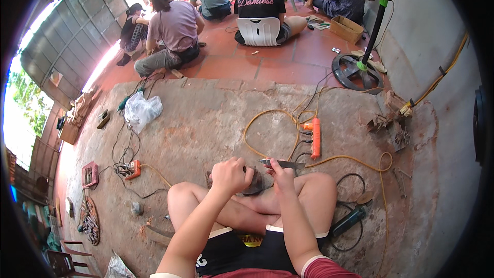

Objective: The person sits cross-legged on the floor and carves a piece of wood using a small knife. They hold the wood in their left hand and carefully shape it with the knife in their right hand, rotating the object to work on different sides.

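Note:
I sit cross-legged on the floor with both hands in front of my shins. My left hand is closed in a fist around something mostly hidden; only a small dark end shows beside the thumb. My right hand pinches a flat dark metal blade, held roughly level and pointing right. The two hands are close together but apart. Below and between them is a dark, rounded object, partly covered by my left hand, and I cannot tell its kind.
An orange power strip with a yellow cord lies ahead. A green angle grinder rests by my right knee. Left are a plastic bag, another orange socket box and a red basket. A fan base and several seated people are farther off.

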### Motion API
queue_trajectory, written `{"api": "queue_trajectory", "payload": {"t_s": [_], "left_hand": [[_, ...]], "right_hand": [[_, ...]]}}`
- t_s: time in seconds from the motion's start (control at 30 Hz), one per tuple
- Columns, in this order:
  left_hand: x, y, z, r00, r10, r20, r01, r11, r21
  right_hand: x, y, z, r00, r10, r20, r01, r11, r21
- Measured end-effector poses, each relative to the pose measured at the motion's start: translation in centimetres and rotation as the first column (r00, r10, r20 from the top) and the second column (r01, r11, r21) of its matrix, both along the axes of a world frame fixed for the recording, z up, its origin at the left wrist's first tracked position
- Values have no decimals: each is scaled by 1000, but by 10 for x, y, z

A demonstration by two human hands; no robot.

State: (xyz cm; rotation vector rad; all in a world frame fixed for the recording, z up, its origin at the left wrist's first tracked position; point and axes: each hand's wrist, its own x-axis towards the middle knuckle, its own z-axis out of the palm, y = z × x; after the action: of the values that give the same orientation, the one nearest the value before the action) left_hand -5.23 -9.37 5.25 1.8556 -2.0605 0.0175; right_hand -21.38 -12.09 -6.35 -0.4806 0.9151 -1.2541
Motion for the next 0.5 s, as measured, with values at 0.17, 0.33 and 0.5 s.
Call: {"api": "queue_trajectory", "payload": {"t_s": [0.17, 0.33, 0.5], "left_hand": [[7, -5, 4, 999, -44, 1, 44, 998, 34], [39, -2, 3, 998, 22, -50, -20, 999, 30], [96, 7, 2, 986, 16, -166, -10, 999, 34]], "right_hand": [[-4, 1, 1, 999, -6, -35, 5, 999, -33], [-14, 7, -4, 998, -43, -41, 41, 998, -49], [-1, 0, 0, 998, -11, 59, 11, 1000, -5]]}}
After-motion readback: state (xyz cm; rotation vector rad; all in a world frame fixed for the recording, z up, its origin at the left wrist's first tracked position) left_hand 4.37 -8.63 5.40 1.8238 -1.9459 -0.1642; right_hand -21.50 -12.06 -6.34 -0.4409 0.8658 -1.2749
